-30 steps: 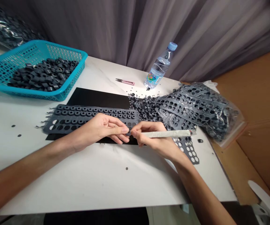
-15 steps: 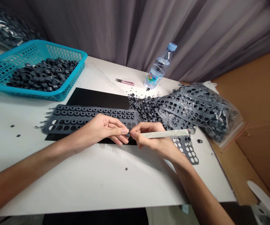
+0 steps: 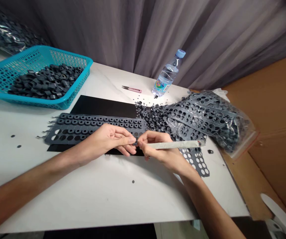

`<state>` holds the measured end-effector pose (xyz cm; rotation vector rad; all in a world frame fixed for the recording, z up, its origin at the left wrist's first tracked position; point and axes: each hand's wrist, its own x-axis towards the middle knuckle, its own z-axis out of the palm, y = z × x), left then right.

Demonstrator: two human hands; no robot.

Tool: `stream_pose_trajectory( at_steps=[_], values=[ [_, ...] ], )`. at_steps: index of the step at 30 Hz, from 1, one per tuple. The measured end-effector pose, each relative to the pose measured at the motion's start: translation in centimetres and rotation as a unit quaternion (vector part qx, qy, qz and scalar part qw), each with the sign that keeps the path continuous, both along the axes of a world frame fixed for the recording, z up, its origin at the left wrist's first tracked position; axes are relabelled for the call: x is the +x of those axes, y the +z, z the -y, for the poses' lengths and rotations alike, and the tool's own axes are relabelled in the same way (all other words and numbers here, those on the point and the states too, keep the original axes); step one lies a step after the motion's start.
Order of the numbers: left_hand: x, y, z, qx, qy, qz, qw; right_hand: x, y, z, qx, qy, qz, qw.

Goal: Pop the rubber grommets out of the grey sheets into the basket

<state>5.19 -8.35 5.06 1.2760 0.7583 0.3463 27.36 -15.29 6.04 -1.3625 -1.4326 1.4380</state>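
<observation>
My left hand (image 3: pixel 113 141) hangs over the near right part of a dark grey moulded rubber sheet (image 3: pixel 98 123). Its thumb and forefinger pinch a small dark ring-shaped piece (image 3: pixel 136 142), mostly hidden by the fingertips. Close against it, my right hand (image 3: pixel 157 146) is closed round a pale, wrapped pen-like tool (image 3: pixel 179 144), whose back end points right. The tool's tip is hidden at the fingers, by the small piece. Rows of round rings stand on the sheet's far side, while several holes at its near left are bare.
A blue basket (image 3: pixel 68 99) of grey rings stands at the left. Pink thread snips (image 3: pixel 132 89) and a water bottle (image 3: pixel 166 76) lie beyond the black mat (image 3: pixel 95 105). Loose rings, punched sheets (image 3: pixel 195 106) and a plastic bag (image 3: pixel 234 136) crowd the right.
The tool's back end has dipped slightly. Both hands keep nearly the same place and hold, and the whole view has shifted a little.
</observation>
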Motion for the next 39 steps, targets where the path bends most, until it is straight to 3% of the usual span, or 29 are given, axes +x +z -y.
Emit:
stream_pose_trajectory(
  at_steps=[23, 39],
  values=[
    [-0.1, 0.2, -0.1, 0.001, -0.003, 0.005, 1.0, 1.0, 0.2, 0.0, 0.039, -0.004, 0.054, 0.998],
    [0.2, 0.5, 0.1, -0.002, 0.009, 0.005, 1.0, 0.7, -0.4, -0.1, 0.055, -0.029, 0.013, 0.998]
  ],
)
